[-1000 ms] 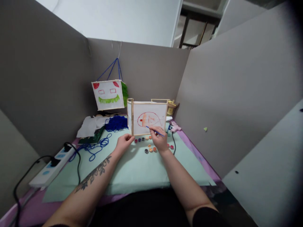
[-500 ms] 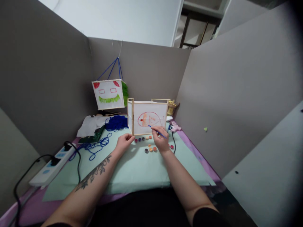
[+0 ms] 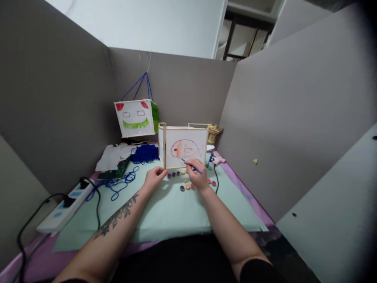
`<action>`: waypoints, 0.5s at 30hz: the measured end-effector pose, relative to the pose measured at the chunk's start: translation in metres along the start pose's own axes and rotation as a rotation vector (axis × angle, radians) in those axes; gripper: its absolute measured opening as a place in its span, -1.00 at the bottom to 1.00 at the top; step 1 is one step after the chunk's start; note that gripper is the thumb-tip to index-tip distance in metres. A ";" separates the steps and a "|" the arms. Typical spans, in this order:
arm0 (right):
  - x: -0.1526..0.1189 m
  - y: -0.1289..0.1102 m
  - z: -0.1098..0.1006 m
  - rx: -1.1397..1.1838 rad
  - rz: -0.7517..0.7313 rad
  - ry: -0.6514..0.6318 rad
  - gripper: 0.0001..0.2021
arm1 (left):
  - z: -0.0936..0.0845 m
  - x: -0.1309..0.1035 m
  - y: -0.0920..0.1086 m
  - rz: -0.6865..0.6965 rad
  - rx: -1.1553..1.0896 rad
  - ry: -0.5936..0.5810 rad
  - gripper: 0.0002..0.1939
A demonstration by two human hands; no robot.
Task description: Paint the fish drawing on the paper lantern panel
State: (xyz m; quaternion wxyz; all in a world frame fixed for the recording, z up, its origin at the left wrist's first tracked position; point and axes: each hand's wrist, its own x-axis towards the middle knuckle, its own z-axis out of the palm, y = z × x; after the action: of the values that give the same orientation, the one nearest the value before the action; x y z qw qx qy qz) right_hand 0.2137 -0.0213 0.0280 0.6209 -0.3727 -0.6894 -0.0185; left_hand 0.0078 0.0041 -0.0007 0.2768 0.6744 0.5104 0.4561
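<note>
A lantern (image 3: 188, 133) with a wooden stick frame and white paper sides stands on the table. On its front panel is a red-outlined fish drawing (image 3: 186, 148), partly filled with orange. My left hand (image 3: 153, 177) is closed on the lantern's lower left corner, fingers pinched at the upright stick. In my right hand (image 3: 198, 175) is a thin blue paintbrush (image 3: 185, 162), its tip at the paper near the fish's lower edge. Small paint pots (image 3: 182, 188) in several colours sit below the lantern, some hidden by my right hand.
A finished-looking lantern (image 3: 134, 114) hangs from blue cords at the back left. Blue yarn (image 3: 145, 153), white paper (image 3: 110, 158) and a power strip (image 3: 66, 206) with black cables lie left. A pink glue gun (image 3: 218, 158) lies right, its cord trailing forward. Grey partitions (image 3: 188, 88) surround the table.
My right hand and the paintbrush have moved slightly down and left, so the brush tip is lower on the panel. My left hand and the lantern have stayed put.
</note>
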 end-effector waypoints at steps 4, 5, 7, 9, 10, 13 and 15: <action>0.000 -0.001 -0.002 0.007 -0.002 0.044 -0.83 | 0.000 0.000 0.000 0.006 -0.002 -0.006 -0.67; 0.000 -0.001 -0.002 0.007 0.000 0.039 -0.83 | 0.000 0.000 0.000 0.005 -0.003 -0.006 -0.67; 0.000 -0.001 -0.001 -0.001 0.013 0.011 -0.83 | 0.000 0.000 0.001 -0.001 -0.007 0.000 -0.67; -0.001 -0.001 -0.001 -0.014 0.027 -0.014 -0.82 | 0.000 0.000 0.001 -0.004 -0.011 0.004 -0.67; -0.001 -0.001 -0.001 -0.017 0.027 -0.012 -0.81 | 0.000 0.000 0.001 -0.004 -0.013 0.005 -0.67; -0.002 -0.001 -0.002 -0.015 0.016 0.034 -0.80 | 0.000 -0.001 0.003 -0.006 -0.015 0.001 -0.67; -0.002 0.000 -0.002 -0.031 0.022 0.053 -0.80 | 0.000 -0.001 0.003 -0.008 -0.019 0.003 -0.67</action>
State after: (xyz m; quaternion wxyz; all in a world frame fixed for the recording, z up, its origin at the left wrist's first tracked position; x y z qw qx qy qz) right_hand 0.2152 -0.0232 0.0267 0.6334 -0.3891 -0.6681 -0.0322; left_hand 0.0088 0.0018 0.0019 0.2842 0.6691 0.5091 0.4608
